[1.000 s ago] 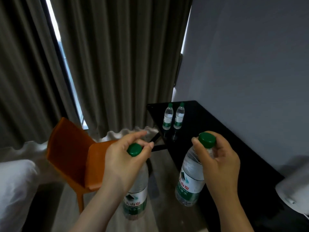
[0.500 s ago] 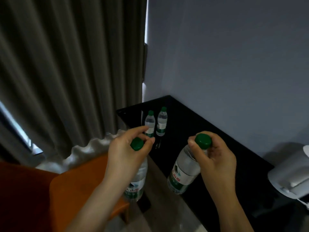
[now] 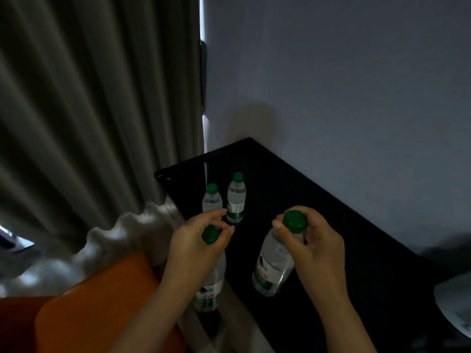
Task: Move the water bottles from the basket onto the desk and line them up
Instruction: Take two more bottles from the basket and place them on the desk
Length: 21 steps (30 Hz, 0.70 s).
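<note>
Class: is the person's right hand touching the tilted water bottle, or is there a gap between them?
Touching. The head view shows the right hand curled round the neck of the tilted water bottle, just under its green cap.

two standing bottles on far desk
</note>
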{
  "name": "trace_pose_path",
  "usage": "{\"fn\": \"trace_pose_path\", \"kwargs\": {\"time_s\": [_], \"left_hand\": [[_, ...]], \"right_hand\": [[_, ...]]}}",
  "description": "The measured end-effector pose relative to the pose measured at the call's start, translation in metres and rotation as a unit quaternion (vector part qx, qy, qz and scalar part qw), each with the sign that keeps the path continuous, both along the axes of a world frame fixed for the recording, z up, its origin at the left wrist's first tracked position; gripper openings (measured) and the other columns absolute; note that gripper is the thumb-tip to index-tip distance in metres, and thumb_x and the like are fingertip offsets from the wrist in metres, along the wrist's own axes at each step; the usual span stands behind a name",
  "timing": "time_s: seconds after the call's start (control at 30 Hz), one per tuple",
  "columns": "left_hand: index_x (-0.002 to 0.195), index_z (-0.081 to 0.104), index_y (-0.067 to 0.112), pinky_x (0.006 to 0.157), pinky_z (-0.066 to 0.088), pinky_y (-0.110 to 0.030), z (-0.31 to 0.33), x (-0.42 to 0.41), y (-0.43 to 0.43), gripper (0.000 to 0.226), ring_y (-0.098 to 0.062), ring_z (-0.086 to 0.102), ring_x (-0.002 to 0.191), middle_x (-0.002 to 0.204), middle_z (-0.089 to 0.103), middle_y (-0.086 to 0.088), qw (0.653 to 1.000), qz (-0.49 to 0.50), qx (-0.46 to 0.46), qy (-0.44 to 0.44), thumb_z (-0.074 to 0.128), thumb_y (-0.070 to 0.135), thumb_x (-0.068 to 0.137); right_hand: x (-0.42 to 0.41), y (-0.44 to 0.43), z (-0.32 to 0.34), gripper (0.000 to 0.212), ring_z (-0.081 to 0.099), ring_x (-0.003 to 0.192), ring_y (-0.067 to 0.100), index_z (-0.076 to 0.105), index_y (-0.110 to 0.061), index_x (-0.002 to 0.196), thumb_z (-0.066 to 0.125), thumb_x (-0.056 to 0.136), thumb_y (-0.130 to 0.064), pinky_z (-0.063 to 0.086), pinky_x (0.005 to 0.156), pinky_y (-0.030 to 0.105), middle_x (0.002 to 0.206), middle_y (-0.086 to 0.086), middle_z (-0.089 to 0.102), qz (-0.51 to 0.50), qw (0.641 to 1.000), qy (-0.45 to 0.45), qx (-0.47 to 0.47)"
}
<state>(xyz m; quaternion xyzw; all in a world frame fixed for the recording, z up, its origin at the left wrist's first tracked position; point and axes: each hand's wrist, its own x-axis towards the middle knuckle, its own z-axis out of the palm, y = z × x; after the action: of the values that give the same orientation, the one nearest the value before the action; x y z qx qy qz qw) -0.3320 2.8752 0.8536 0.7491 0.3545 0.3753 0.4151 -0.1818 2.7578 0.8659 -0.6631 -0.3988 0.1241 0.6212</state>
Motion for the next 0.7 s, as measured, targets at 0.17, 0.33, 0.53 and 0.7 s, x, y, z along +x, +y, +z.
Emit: {"fn": "trace_pose_path", "kwargs": {"time_s": [0.17, 0.33, 0.53, 0.7], "left_hand": [[0.110, 0.066, 0.029, 0.080, 0.049, -0.010, -0.025, 0.042, 0.035, 0.033, 0.005, 0.064, 0.082, 0.083, 0.069, 0.019, 1.000, 0.017, -0.014, 0.005, 0.072, 0.013, 0.081], [0.107, 0.062, 0.038, 0.082, 0.046, -0.007, -0.058, 0.071, 0.058, 0.039, 0.005, 0.064, 0.084, 0.080, 0.070, 0.017, 0.998, 0.029, -0.051, 0.012, 0.072, 0.010, 0.081], [0.116, 0.065, 0.017, 0.080, 0.042, -0.001, -0.088, 0.095, 0.086, 0.036, 0.002, 0.063, 0.088, 0.083, 0.069, 0.014, 0.997, -0.014, -0.058, 0.041, 0.072, 0.010, 0.081], [0.117, 0.064, 0.020, 0.083, 0.043, -0.003, -0.101, 0.112, 0.105, 0.035, 0.002, 0.063, 0.089, 0.086, 0.069, 0.015, 0.996, -0.031, -0.065, 0.050, 0.071, 0.014, 0.082]], "right_hand": [[0.048, 0.041, -0.014, 0.017, 0.065, 0.085, 0.004, 0.064, -0.031, 0.089, 0.070, 0.077, -0.042, 0.052, 0.073, 0.014, 0.089, -0.013, 0.068, 0.008, 1.000, -0.011, -0.012], [0.078, 0.068, -0.036, 0.013, 0.065, 0.083, 0.002, 0.063, -0.034, 0.088, 0.073, 0.080, -0.032, 0.052, 0.072, 0.013, 0.088, -0.012, 0.068, 0.015, 0.999, 0.000, -0.042], [0.097, 0.084, -0.064, 0.017, 0.066, 0.080, 0.004, 0.064, -0.034, 0.088, 0.076, 0.080, -0.025, 0.054, 0.070, 0.016, 0.086, -0.011, 0.068, -0.008, 0.996, 0.022, -0.087], [0.105, 0.094, -0.079, 0.017, 0.067, 0.081, 0.001, 0.065, -0.033, 0.091, 0.075, 0.080, -0.024, 0.052, 0.068, 0.012, 0.086, -0.013, 0.069, -0.012, 0.993, 0.025, -0.115]]}}
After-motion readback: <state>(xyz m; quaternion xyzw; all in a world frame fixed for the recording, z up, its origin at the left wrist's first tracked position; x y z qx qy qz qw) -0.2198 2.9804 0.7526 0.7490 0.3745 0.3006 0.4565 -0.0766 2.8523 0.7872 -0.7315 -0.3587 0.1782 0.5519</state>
